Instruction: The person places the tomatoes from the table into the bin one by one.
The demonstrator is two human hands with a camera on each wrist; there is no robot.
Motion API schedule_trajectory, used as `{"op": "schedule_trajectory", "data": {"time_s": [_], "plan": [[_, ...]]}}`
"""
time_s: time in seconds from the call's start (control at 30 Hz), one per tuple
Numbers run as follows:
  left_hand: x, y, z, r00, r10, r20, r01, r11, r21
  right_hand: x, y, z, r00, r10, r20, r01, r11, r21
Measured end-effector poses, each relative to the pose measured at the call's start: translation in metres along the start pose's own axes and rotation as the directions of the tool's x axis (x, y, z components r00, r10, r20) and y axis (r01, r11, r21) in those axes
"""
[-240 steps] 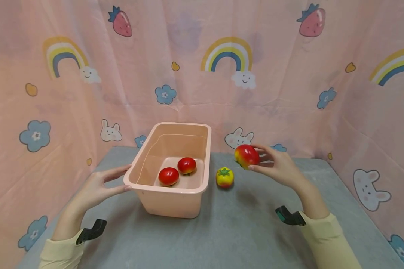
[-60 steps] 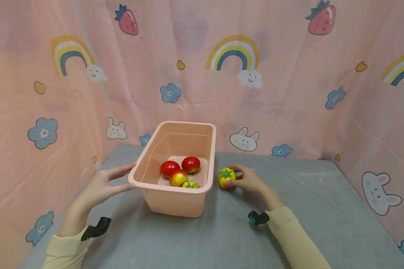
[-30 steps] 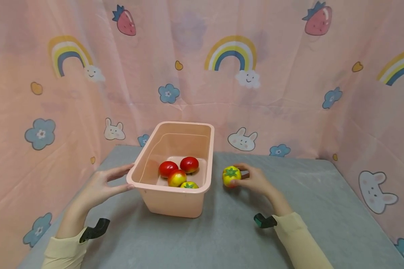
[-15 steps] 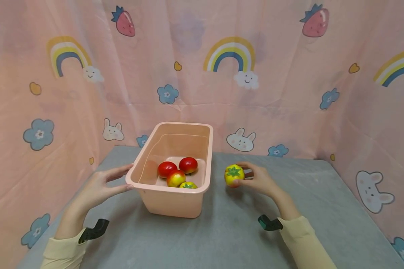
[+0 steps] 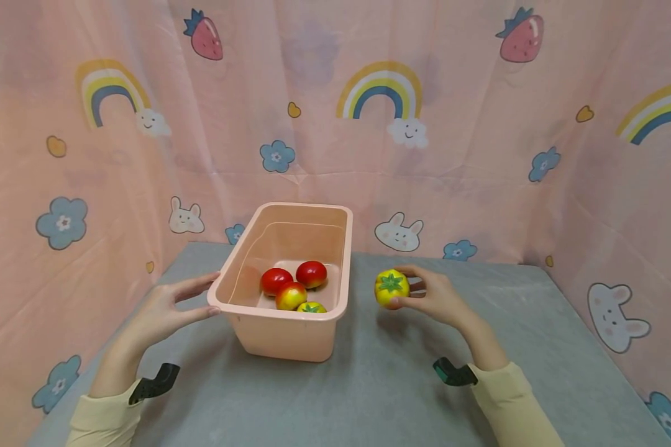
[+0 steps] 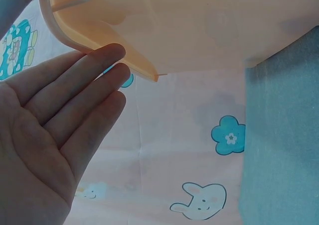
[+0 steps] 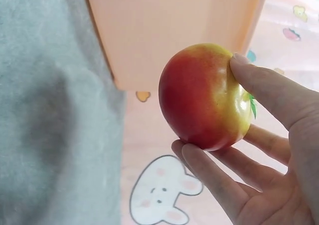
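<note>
A red-and-yellow tomato (image 5: 392,288) with a green star-shaped calyx is pinched between the thumb and fingers of my right hand (image 5: 436,298). Its shadow lies apart from it, so it hangs just above the table, right of the peach plastic bin (image 5: 282,335). The right wrist view shows the tomato's (image 7: 199,100) red underside. My left hand (image 5: 159,313) has straight fingers and touches the near left corner of the bin's rim. Inside lie two red tomatoes (image 5: 311,274), a red-yellow one (image 5: 291,297) and a yellow one with a calyx (image 5: 312,307), partly hidden by the front rim.
The bin stands on a grey table (image 5: 391,385). A pink curtain (image 5: 458,167) printed with rainbows, rabbits and flowers closes off the back and both sides. Each wrist carries a small black camera mount (image 5: 455,372).
Over the last two seconds my right hand has gripped the tomato beside the bin, raised it a little and moved it right. Earlier two more tomatoes came into the bin. My left hand stays put.
</note>
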State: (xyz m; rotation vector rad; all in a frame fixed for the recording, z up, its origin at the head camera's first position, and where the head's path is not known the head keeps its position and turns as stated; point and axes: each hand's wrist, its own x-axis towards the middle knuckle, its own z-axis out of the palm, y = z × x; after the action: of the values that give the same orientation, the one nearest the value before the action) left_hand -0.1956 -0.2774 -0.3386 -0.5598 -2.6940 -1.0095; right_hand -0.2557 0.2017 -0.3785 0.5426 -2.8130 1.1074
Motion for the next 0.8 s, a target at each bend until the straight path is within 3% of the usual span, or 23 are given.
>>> {"op": "schedule_trajectory", "data": {"time_s": [0.5, 0.8], "plan": [[0.002, -0.006, 0.001, 1.000, -0.025, -0.007, 0.025, 0.999, 0.035, -0.006, -0.024, -0.017, 0.995, -0.097, -0.031, 0.096, 0.995, -0.009], [0.001, -0.006, 0.002, 1.000, -0.013, -0.011, 0.014, 1.000, 0.025, -0.004, -0.039, -0.023, 0.993, -0.107, -0.043, 0.106, 0.994, -0.027]]}}
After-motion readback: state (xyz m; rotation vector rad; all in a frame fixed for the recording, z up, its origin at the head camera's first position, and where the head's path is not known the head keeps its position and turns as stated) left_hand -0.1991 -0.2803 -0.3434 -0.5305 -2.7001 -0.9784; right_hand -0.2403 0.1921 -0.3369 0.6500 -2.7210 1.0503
